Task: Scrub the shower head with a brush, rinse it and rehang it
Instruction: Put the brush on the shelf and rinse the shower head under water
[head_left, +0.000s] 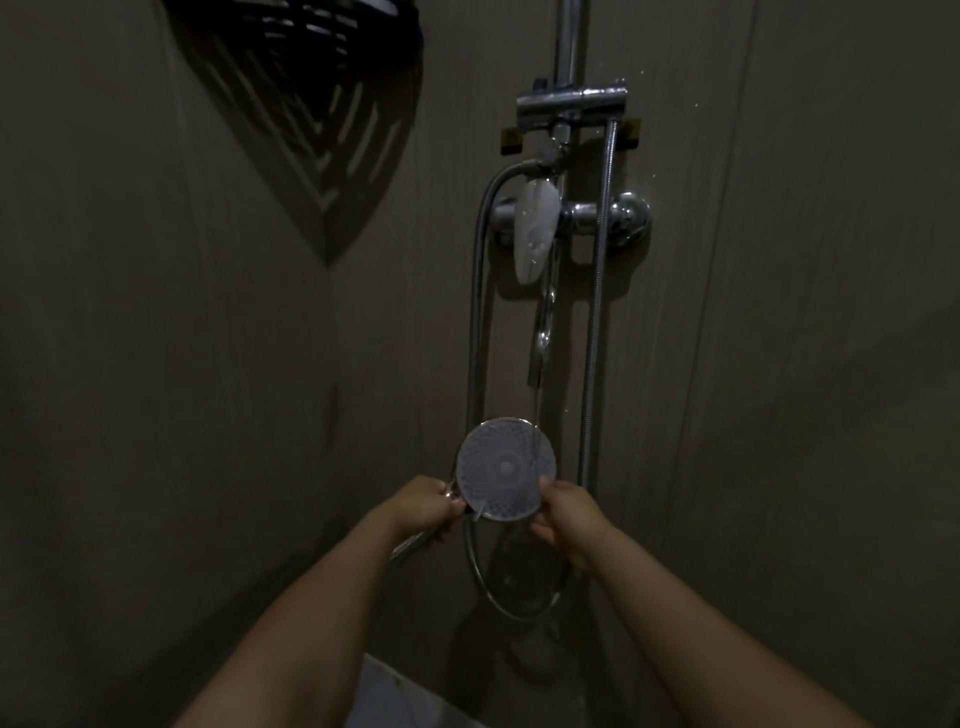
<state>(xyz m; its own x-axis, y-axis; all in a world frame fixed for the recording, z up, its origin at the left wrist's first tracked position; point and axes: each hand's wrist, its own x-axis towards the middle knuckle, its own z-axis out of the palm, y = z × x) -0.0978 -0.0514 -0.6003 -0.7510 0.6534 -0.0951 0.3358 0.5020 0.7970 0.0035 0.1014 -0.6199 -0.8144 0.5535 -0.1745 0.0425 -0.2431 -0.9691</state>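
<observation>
The round shower head (501, 467) faces me, its nozzle face up, low in the middle of the dim stall. A thin stream of water falls from the tap spout (541, 338) onto its right side. My left hand (428, 506) grips the chrome handle at the head's lower left. My right hand (566, 517) holds the head's lower right rim with its fingers. No brush is in view.
The chrome mixer (582, 215) with a white lever (535, 231) sits on the wall above. A riser pipe (569, 47) and bracket (571, 101) stand higher. The metal hose (475, 322) loops down beneath my hands. A dark corner basket (311, 104) hangs at upper left.
</observation>
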